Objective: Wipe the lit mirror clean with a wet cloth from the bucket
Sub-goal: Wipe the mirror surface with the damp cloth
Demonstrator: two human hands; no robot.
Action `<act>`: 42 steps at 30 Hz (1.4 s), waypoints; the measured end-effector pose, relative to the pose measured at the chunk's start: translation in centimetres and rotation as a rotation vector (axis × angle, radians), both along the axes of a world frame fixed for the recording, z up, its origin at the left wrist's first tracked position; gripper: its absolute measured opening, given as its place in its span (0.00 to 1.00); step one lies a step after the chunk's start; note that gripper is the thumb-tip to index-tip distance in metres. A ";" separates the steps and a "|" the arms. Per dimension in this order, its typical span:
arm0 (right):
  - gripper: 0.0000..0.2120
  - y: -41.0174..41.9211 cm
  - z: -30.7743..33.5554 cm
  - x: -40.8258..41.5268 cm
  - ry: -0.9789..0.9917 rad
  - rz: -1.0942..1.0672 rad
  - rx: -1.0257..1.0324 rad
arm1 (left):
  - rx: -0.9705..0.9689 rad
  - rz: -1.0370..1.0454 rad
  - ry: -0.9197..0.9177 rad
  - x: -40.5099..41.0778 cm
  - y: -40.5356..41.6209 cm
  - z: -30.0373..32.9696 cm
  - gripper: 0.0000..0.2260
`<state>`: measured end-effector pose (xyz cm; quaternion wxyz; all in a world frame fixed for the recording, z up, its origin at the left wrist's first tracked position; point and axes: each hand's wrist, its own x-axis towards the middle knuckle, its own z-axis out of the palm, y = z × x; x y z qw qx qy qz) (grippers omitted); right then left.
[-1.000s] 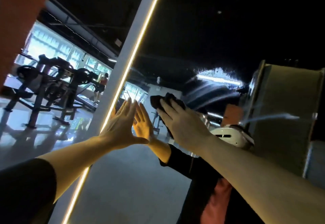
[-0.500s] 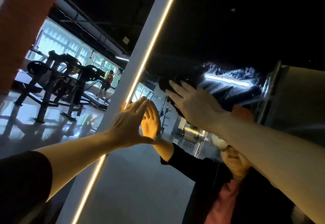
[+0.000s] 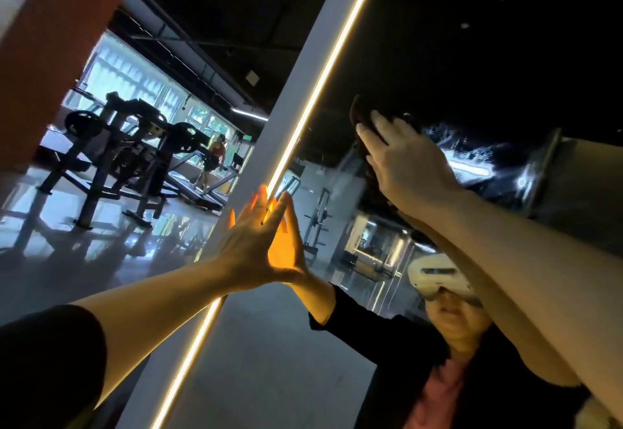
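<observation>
Upward toward twelve o'clock, the right hand point(image 3: 404, 162) has pushed the dark wet cloth point(image 3: 359, 115), flat-fingered, across the tall lit mirror point(image 3: 472, 41); wet streaks trail at three o'clock. Left hand point(image 3: 256, 246) stays spread, bracing. Wiping continues.

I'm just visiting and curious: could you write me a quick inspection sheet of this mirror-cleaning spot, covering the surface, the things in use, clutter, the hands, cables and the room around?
Surface: the mirror is dark glass with wet streaks to the right of the wiping hand; a light strip glows along its left edge.
Job's things: a dark cloth is pressed on the glass; the bucket is not in view.
Clutter: nothing seen.
Hands: the right hand presses the cloth with straight fingers; the left hand rests flat by the light strip.
Cables: nothing seen.
Surroundings: gym machines on a glossy floor, bright windows, and a distant person on a treadmill.
</observation>
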<state>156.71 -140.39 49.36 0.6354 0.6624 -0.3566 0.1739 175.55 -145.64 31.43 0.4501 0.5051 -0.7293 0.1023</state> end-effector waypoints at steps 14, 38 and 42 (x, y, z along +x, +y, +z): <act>0.28 -2.0 -3.5 1.9 0.049 -0.020 0.012 | 0.056 0.046 -0.049 0.4 0.1 -0.2 0.57; 0.25 -4.9 -4.4 6.6 0.078 0.020 0.011 | 0.092 0.068 -0.064 0.5 0.0 -0.6 0.55; 0.25 -3.3 -7.0 4.8 0.230 0.118 0.136 | 0.087 0.091 -0.076 0.4 0.8 -0.3 0.56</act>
